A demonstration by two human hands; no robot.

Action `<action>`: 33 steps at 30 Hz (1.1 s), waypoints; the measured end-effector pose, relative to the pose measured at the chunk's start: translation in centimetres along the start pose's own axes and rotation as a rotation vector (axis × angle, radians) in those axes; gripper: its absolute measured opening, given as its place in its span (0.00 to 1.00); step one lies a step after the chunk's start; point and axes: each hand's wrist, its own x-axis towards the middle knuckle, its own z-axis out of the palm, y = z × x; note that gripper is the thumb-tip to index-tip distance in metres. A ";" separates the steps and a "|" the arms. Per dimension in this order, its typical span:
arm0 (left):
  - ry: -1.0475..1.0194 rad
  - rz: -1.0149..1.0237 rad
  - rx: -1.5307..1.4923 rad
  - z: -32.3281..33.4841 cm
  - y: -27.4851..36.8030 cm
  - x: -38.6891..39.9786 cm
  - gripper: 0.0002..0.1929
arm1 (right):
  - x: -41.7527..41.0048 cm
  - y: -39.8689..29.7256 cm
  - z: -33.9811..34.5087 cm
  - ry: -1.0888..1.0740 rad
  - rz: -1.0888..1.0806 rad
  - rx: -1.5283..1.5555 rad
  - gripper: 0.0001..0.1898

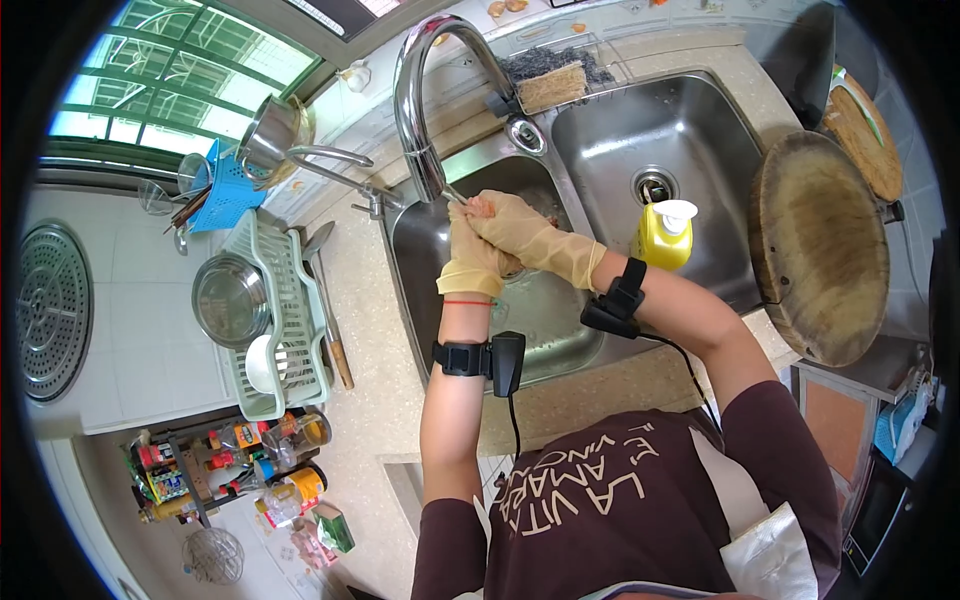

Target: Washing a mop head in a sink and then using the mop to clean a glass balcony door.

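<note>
Both my hands wear thin, pale yellow gloves and meet over the left basin of a steel sink [555,337], under the spout of a tall chrome faucet [409,97]. My left hand [472,251] and my right hand [517,229] are closed together around a small pinkish, wet-looking piece [480,206], perhaps raw meat. Most of it is hidden by the fingers. Water appears to run from the spout onto it. Small reddish bits lie in the basin behind my right hand. Black bands with small devices are strapped to both forearms.
A yellow pump bottle [664,236] stands in the right basin. Right of the sink is a thick round wooden chopping block [825,247]. On the left are a pale green dish rack [277,330] and a wooden-handled spatula [337,352]. A scrub pad [553,88] sits behind the faucet base.
</note>
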 end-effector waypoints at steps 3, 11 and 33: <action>0.227 0.170 0.061 -2.7 -0.6 2.6 0.25 | -0.6 0.3 0.5 0.117 -0.049 -0.116 0.12; -0.243 0.078 -0.043 -8.9 -1.8 5.1 0.27 | -3.6 0.5 0.9 0.195 -0.023 -0.071 0.07; -0.189 0.145 0.059 -7.0 -1.5 2.6 0.24 | -6.1 0.5 0.7 0.138 0.074 -0.020 0.16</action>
